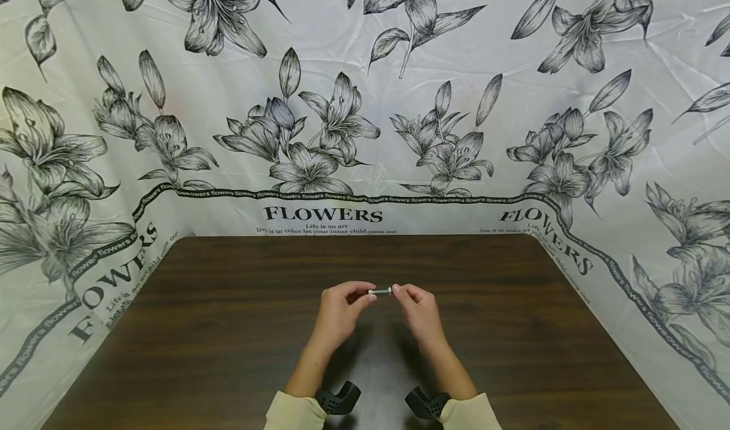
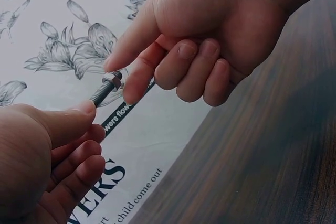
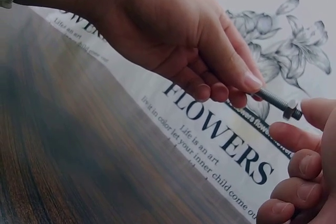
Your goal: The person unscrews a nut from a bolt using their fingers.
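A metal bolt [image 1: 381, 292] is held up level between both hands over the table. My left hand [image 1: 336, 313] pinches its head end between thumb and fingertips, which largely cover the head. On the threads near the other end sits a hex nut [image 3: 290, 109], with a short piece of thread sticking out past it. My right hand [image 1: 422, 316] has its thumb and index finger around the nut, fingertips right at its sides. The right hand's other fingers [image 2: 191, 72] are curled in toward the palm.
The dark wood-grain table [image 1: 228, 354] stretches under both hands. A white cloth [image 1: 388, 132] with black flower prints and lettering hangs behind it and along its sides. Each wrist carries a black camera mount [image 1: 339, 398] by a pale sleeve [image 1: 293, 411].
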The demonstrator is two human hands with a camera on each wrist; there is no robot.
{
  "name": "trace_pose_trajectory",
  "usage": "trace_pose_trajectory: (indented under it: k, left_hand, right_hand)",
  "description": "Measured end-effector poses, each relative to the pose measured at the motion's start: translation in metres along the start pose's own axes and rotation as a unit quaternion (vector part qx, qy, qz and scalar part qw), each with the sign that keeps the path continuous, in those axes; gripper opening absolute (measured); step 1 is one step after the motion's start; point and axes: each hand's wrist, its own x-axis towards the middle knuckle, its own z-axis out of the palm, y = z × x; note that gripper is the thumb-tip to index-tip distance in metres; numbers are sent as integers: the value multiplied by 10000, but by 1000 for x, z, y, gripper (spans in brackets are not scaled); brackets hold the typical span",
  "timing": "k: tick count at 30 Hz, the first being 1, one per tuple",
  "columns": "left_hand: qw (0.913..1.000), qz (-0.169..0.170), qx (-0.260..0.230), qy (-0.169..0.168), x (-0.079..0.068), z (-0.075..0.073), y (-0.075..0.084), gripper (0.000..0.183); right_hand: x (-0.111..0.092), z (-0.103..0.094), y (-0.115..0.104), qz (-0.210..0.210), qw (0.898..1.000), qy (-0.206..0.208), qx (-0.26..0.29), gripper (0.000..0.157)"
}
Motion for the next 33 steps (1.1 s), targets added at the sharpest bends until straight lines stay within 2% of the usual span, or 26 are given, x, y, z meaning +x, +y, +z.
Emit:
trace_pose_trajectory:
  k: [5, 12, 19, 28, 33]
  left_hand:
    - [10000, -8, 16, -79, -1, -1, 1, 14]
    - [10000, -2, 16, -71, -3, -3, 1, 14]
    - [9999, 37, 72, -59, -1, -3, 1, 13]
    - [9999, 63, 101, 56, 0, -3, 0, 13]
    - [9999, 21, 107, -11, -1, -3, -1, 14]
  right_hand:
    - [-1, 1, -3, 90, 10000, -10, 40, 34]
    - [-2, 2, -9, 254, 9994, -83, 210, 20]
    - [-14, 5, -33, 92, 9991, -207, 350, 19]
    - [-15, 4, -34, -164, 9986, -366, 357, 17]
    - [-16, 5, -32, -198, 9984, -339, 402, 17]
